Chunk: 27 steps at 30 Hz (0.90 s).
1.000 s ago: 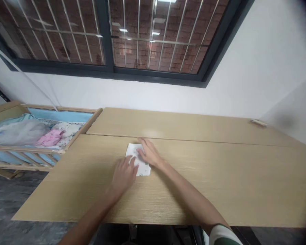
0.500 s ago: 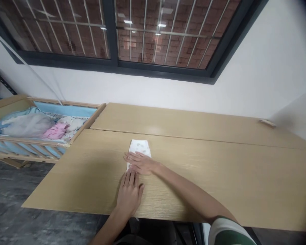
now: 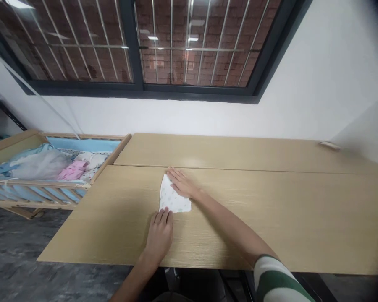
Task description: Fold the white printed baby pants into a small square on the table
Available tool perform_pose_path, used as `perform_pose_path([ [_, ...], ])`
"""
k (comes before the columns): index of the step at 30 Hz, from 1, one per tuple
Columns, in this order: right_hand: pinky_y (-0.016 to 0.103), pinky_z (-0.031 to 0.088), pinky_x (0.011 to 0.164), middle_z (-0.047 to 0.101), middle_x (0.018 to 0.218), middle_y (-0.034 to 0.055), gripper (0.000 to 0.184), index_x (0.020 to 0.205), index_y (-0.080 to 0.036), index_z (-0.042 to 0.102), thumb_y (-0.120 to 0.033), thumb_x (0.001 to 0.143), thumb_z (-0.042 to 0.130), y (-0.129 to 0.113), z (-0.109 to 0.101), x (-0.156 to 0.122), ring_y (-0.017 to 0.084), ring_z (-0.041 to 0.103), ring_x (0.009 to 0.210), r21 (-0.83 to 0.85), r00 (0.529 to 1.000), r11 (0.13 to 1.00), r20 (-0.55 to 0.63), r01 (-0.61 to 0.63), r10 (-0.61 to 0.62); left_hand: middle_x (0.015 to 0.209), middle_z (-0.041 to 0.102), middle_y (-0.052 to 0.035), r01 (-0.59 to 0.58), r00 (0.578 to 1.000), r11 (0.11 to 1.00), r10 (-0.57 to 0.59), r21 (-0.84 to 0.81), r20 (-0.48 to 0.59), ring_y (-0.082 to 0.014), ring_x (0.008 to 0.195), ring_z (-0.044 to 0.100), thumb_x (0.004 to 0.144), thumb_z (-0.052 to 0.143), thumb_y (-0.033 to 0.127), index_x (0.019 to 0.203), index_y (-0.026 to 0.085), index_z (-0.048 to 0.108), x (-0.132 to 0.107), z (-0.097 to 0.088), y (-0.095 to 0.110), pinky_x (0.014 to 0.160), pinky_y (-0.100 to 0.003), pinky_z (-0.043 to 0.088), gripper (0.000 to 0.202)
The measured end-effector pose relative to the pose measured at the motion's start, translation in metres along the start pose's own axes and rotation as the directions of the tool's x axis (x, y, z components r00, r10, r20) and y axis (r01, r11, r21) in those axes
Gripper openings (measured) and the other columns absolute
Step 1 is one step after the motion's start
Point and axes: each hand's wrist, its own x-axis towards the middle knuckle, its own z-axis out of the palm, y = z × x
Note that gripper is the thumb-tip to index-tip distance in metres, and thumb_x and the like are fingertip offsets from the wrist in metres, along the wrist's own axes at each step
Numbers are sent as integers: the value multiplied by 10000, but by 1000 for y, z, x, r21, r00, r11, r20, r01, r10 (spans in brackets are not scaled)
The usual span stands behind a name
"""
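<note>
A small white cloth with a faint, scattered print lies flat on the light wooden table. My right hand rests over its far right side, fingers stretched out and pointing to the far left. At the near left corner, the fingertips of my left hand touch the cloth's edge. Those fingers lie close together and slightly bent, with the thumb mostly hidden. The cloth's far right part is covered by my right hand.
The wooden tabletop has a seam running along its far part. A crib with blue lining, a pink cloth and other fabrics stands at the left. A small white object lies at the far right. Behind is a barred window.
My right hand has moved away from me, from the cloth's middle to its far edge. The cloth now spreads wider to the right. My left hand stays at the near corner.
</note>
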Motion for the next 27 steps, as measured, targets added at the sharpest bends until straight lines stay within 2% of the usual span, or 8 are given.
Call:
perform_pose_path([
  [3,516,301,1165,388,1584,169,492,1487,-180,487,-373,1039,422,-21,-18,-27,313,357,1453,38,996,997,-60,-63,65,1262,700,-122,-47,999,994,49,-95,18,-268,1143,652,953,437,80,1218,181,656,8,-5,-26,991,-462,498,359],
  [6,506,374,1085,614,1317,151,443,1335,-207,617,-484,1017,482,-40,-38,-62,297,547,1237,132,996,987,16,-91,90,1270,692,-106,-122,992,986,120,-115,-24,-272,1157,632,992,481,183,1180,200,660,16,-9,-53,998,-458,486,260],
  [9,503,374,1081,615,1330,159,559,1341,-190,610,-565,927,613,-52,-48,-92,326,540,1252,174,988,979,129,-108,86,1262,688,-102,-216,976,967,213,-137,-35,-272,1184,610,1008,449,189,1139,203,658,24,-9,-70,1031,-471,456,247],
  [12,474,354,1108,533,1463,174,588,1391,-173,568,-439,881,690,-53,-46,-105,340,462,1364,178,985,978,151,-106,79,1127,720,-107,-166,983,945,180,-280,23,-257,1088,644,1017,394,187,1067,199,656,37,-6,-78,1021,-466,458,267],
  [15,432,381,1085,648,1324,134,332,1271,-190,632,-290,968,541,-45,-39,-97,274,567,1262,233,989,963,94,-137,118,1052,722,-124,-31,995,922,64,-387,73,-270,1024,662,1023,386,264,1019,198,639,59,-3,-86,983,-470,480,261],
  [18,385,474,956,720,1155,104,285,1179,-209,646,-324,1027,434,-32,-34,-78,249,663,1060,328,971,914,47,-238,236,999,730,-91,50,995,889,-7,-455,96,-241,941,690,1039,355,357,1050,209,605,88,-2,-98,876,-398,531,291],
  [22,342,512,803,731,1051,101,284,1194,-203,600,-366,1019,447,-13,-26,-51,252,677,921,402,916,844,-29,-356,400,912,733,-33,129,989,819,-69,-558,127,-190,805,709,996,447,452,1179,199,535,122,0,-108,714,-300,555,324],
  [27,309,505,726,699,885,52,206,1098,-197,580,-332,959,510,5,-9,-25,214,642,794,457,814,766,-137,-453,564,893,713,-41,218,974,793,-211,-568,80,-190,754,696,960,482,393,1214,178,540,150,11,-105,706,-312,551,337],
])
